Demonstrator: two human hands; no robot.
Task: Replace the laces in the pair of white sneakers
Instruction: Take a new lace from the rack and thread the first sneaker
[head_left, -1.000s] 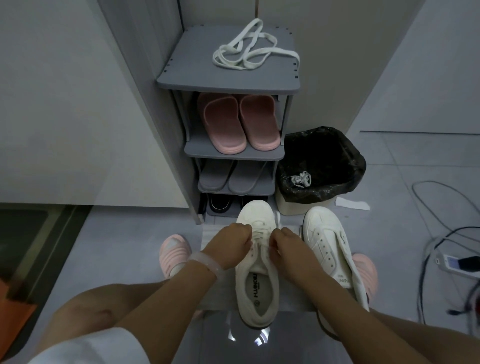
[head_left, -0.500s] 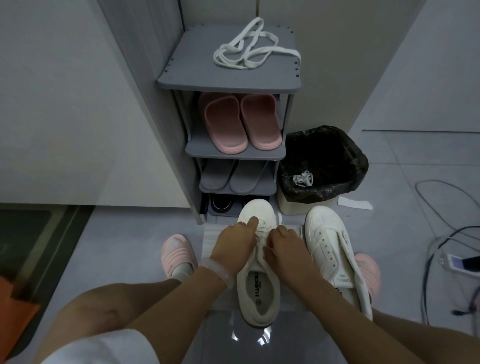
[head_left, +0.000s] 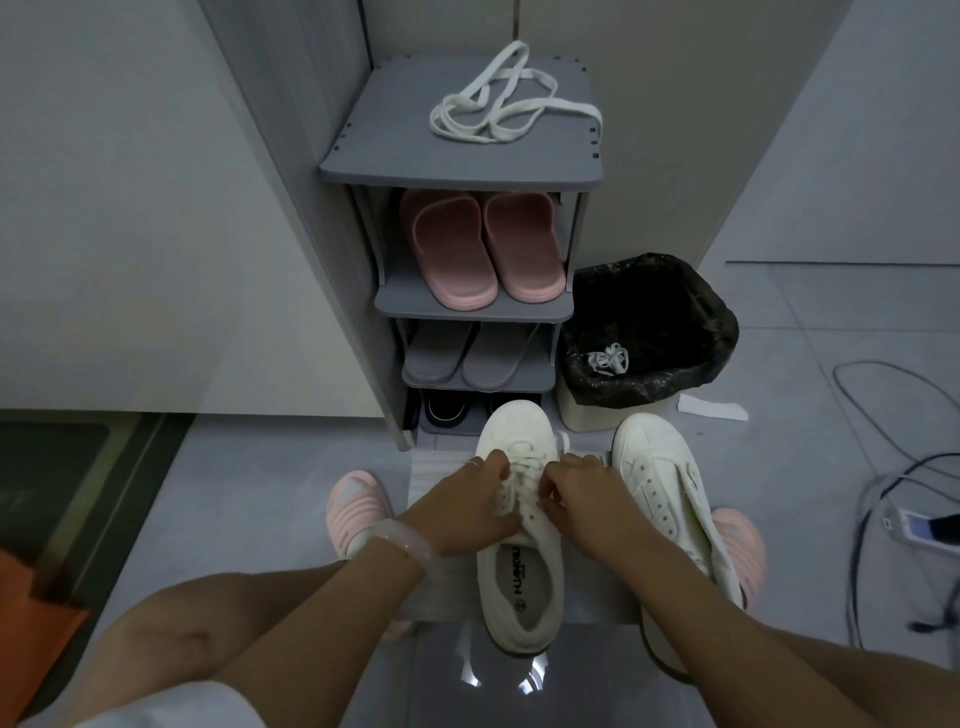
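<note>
Both hands' grip (head_left: 524, 499) on sneaker (head_left: 519, 577); grey floor (head_left: 260, 493).

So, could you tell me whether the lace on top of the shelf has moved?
No. The lace lies on the same spot of the shelf top, its end still at the right edge.

A pair of white sneakers sits side by side on the floor, toes toward a shoe rack. The left sneaker (head_left: 521, 545) is partly laced, white lace (head_left: 522, 457) crossing its upper eyelets, insole print showing. The right sneaker (head_left: 660, 488) lies unlaced, eyelets bare, tilted outward. A loose white shoelace (head_left: 498, 111) lies coiled on the rack's top shelf; another bundled lace (head_left: 608, 359) rests in a bin.
</note>
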